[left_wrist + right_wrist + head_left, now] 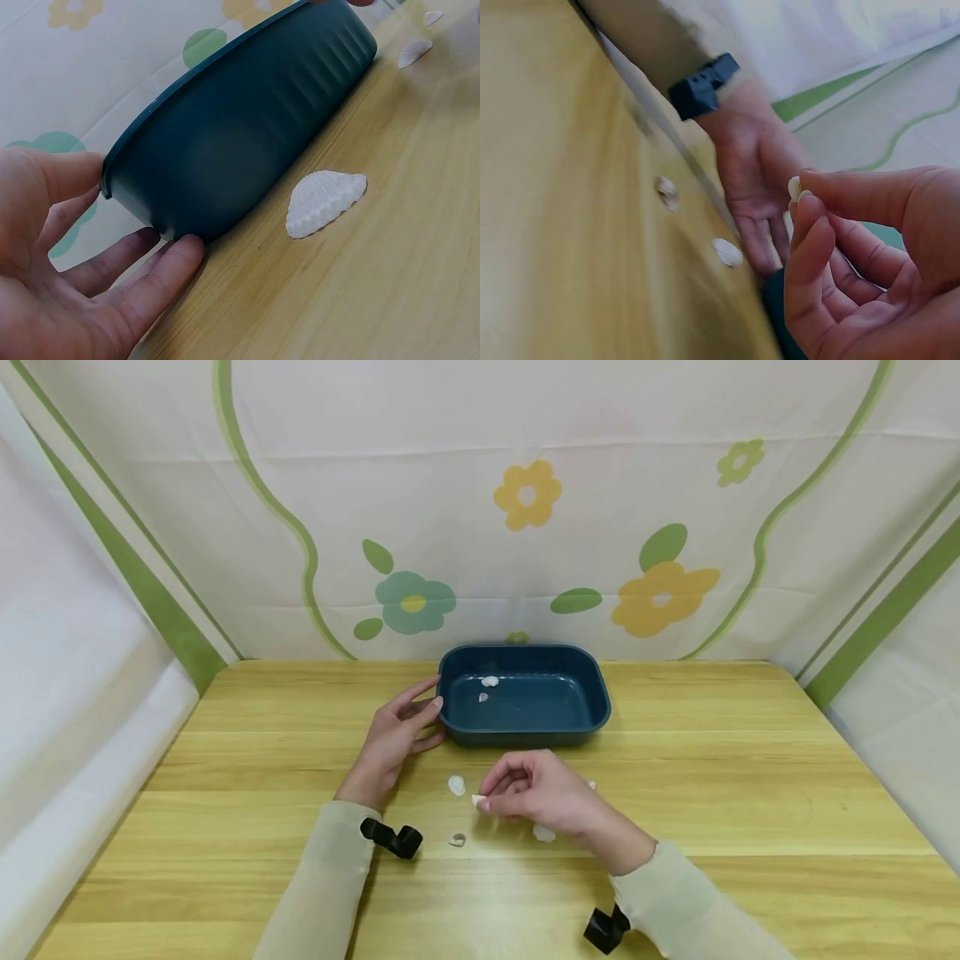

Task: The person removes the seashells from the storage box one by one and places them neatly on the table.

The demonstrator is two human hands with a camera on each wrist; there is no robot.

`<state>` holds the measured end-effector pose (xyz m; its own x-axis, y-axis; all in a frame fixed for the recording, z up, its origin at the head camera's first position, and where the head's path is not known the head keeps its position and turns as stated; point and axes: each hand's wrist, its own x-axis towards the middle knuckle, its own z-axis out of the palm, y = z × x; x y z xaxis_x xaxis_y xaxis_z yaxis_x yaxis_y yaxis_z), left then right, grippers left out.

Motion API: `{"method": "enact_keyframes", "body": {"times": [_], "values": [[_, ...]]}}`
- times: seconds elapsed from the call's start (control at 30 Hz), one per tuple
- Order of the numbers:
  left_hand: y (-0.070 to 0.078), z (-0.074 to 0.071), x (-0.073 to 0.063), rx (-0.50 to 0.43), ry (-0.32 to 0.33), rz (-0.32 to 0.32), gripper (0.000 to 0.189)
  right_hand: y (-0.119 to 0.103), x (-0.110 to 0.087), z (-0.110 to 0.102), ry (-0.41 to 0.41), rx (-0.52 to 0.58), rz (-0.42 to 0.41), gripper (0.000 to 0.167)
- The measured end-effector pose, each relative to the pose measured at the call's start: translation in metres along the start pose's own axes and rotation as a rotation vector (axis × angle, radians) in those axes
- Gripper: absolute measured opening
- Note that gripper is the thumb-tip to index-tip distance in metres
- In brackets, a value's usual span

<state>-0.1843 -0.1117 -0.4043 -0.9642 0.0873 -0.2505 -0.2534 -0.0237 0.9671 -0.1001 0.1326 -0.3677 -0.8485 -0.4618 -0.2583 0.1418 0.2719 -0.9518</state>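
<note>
My right hand is over the tabletop just in front of the basin and pinches a small white seashell between thumb and fingertips. At the basin's left end, my left hand holds the dark blue basin, thumb at the rim and lower fingers against the base in the left wrist view. Inside the basin lie a white shell and a smaller shell. On the table near my hands are a ribbed white shell and a small brownish shell.
Another white shell lies partly under my right wrist, and one more shell peeks out behind that hand. The wooden table ends at a flower-printed cloth behind the basin. Black cameras sit on both wrists.
</note>
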Motion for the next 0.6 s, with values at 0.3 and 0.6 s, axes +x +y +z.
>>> {"method": "enact_keyframes", "body": {"times": [0.3,0.6], "values": [[0.000,-0.002,0.000,-0.002,-0.005,0.012,0.043,0.011,-0.007,0.025,-0.100,-0.008,-0.008,0.014],[0.001,0.000,-0.001,-0.005,-0.010,0.017,0.043,0.015,-0.009,0.045,-0.198,-0.196,-0.080,0.007]]}}
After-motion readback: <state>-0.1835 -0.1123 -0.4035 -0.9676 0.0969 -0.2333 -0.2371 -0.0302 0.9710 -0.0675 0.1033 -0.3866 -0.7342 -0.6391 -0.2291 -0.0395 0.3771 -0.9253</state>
